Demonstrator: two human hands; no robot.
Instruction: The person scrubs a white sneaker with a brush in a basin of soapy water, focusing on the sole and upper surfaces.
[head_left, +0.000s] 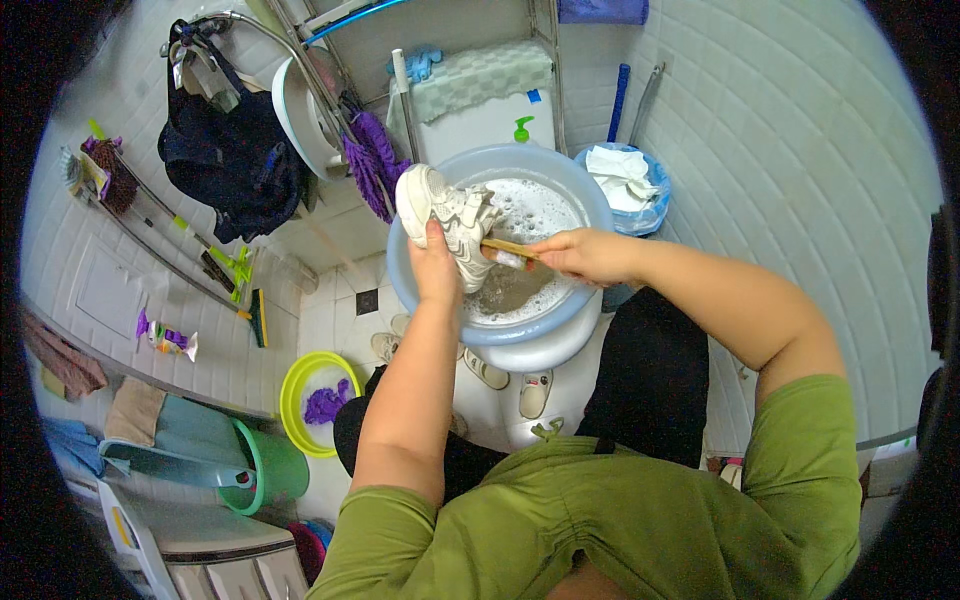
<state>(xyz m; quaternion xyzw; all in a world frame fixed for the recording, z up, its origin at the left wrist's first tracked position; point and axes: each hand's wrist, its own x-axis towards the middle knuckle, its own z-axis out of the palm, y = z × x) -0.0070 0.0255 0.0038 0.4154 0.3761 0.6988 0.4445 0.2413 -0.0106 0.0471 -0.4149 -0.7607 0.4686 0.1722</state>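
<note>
My left hand (436, 264) grips a white sneaker (450, 214) by its side, tilted with the toe pointing up and away. The shoe is over the left part of a pale blue plastic basin (592, 199). In my right hand (581, 256) is a wooden-backed scrubbing brush (511, 249); its head meets the shoe near the opening, and foam clings to the bristles. Grey, sudsy water (517, 289) fills the basin, with white foam around its edge. The basin rests on a white toilet (544, 354).
A trash bin (660, 202) with a blue liner and white paper stands right of the basin. Purple mop strands (367, 161) hang at the left. A yellow-green basin (285, 401) holding a purple cloth and a green bucket (289, 469) sit on the floor. Slippers (535, 394) lie below.
</note>
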